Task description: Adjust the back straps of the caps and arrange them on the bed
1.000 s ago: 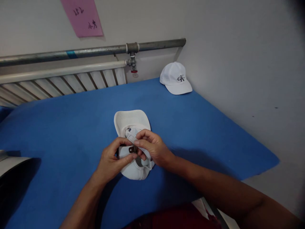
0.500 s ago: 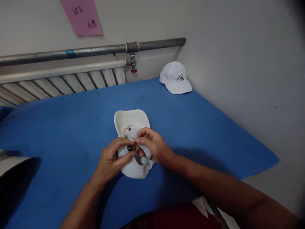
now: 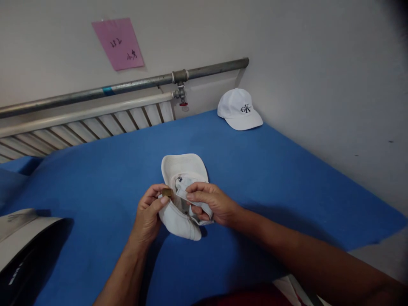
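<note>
A white baseball cap lies upside down on the blue surface, its brim pointing away from me and its inside facing up. My left hand pinches the small brass-coloured buckle at the cap's left rear edge between thumb and fingers. Opposite it, my right hand grips the cap's light back strap, with the strap's end poking out past the fingertips. Buckle and strap end are apart, with a gap between them. Part of the cap's inside is hidden by my right fingers.
A second white cap with black letters stands upright in the far corner. At the left edge lies a white item with a dark inside. A radiator, a metal pipe and a red-handled valve run along the wall behind the blue surface.
My hands have drawn apart from where they met over the cap. The left has moved left with the buckle, now turned brass face up; the strap end shows free of it.
</note>
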The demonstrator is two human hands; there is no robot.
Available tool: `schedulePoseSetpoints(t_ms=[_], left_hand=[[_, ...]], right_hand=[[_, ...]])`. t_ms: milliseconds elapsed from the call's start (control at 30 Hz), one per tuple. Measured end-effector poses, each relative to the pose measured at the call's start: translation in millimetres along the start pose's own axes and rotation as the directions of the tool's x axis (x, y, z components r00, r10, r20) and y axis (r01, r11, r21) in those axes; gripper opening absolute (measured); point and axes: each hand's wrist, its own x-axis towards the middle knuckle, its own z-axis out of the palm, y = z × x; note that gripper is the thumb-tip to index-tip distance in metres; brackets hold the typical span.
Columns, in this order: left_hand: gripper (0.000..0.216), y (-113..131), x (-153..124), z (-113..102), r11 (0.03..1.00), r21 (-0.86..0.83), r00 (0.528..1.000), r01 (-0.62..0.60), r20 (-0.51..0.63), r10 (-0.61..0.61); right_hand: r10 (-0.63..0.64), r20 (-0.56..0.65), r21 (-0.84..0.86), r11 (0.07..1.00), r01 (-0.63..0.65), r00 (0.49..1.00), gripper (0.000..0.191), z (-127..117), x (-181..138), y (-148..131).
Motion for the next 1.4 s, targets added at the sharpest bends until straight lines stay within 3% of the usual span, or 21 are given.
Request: schedulePoseSetpoints(t_ms=[400,833,1167,1400], left_hand=[[0.024,-1.7,-0.7,0.4,0.998,-0.038,0.993,0.041,0.113,-0.037],[0.025,-0.7,-1.9,2.4,0.999,-0.022,0.989,0.045,0.145,-0.042],[0.025,-2.4,-0.2,-0.7,0.999,0.018,0.991,0.039,0.130,-0.041],[0.024,-3.6,-1.4,-3.4,0.996,0.088,0.994,0.009,0.106,-0.018]], right_hand=[[0.095,0.083,0.027,0.995,-0.097,0.992,0.024,1.6,-2.0,-3.8],[0.185,0.097,0.050,0.980,-0.190,0.978,0.029,1.6,-1.5,-5.4],[0.087,0.056,0.019,0.996,-0.088,0.995,0.024,4.5,-2.7,-1.6],[0.105,0.011,-0.053,0.993,-0.104,0.994,0.020,6.6,-4.3,0.0]])
